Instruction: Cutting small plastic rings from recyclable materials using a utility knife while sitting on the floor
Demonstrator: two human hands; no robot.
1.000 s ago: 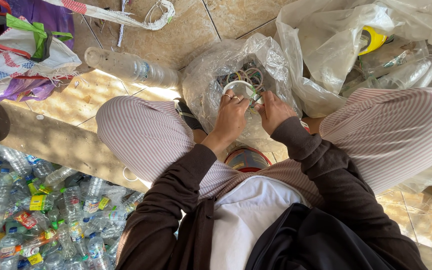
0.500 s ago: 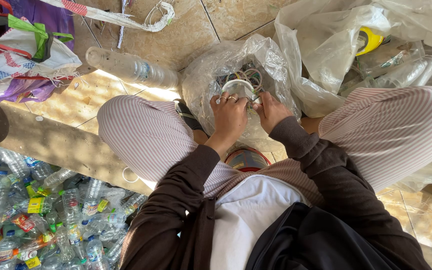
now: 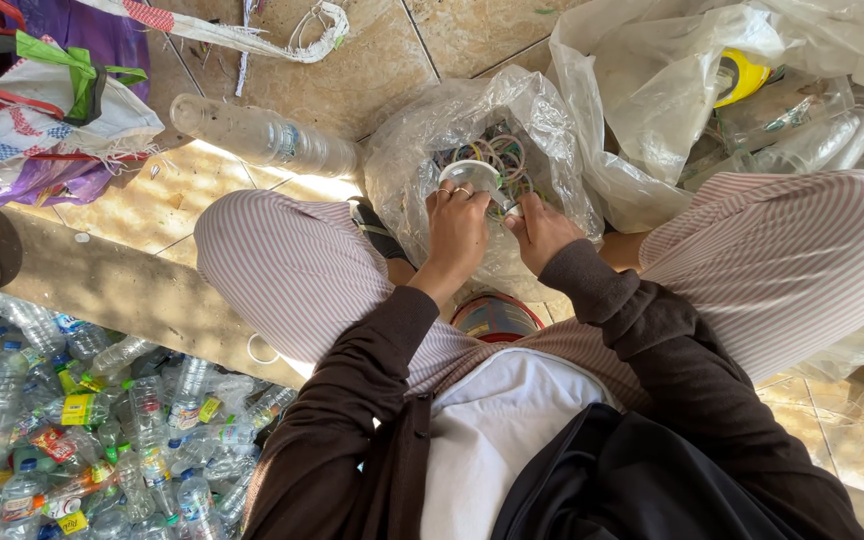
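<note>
**Both hands on a clear plastic cup at the mouth of a bag of rings**

Head view. The person sits with knees apart on a tiled floor [image 3: 372, 75], in striped trousers. Both hands meet between the knees, directly over an open clear plastic bag [image 3: 422, 150].

The left hand [image 3: 457, 230] is curled, its fingertips pinching the rim of a small clear plastic cup [image 3: 470, 176]. The cup lies at the bag's mouth, touching the fingers of both hands. The right hand [image 3: 540, 230] is closed with fingers pressed together against the cup's right side; what exactly its fingertips grip is hidden by the knuckles. This two-handed hold appears to steady the cup from opposite sides while it is worked on.

Inside the bag, just beyond the cup, lies a cluster of thin coloured plastic rings [image 3: 500, 155]. The bag sits open toward the person, which places its contents within direct reach.

Surroundings:
- A crushed clear bottle [image 3: 262, 135] lies on its side on the floor, left of the bag.
- A large heap of plastic bottles [image 3: 82, 430] fills the lower left.
- A bigger translucent sack [image 3: 672, 100] of clear bottles sits at the upper right, beside the right knee.
- Woven bags [image 3: 42, 110] rest at the upper left.
</note>
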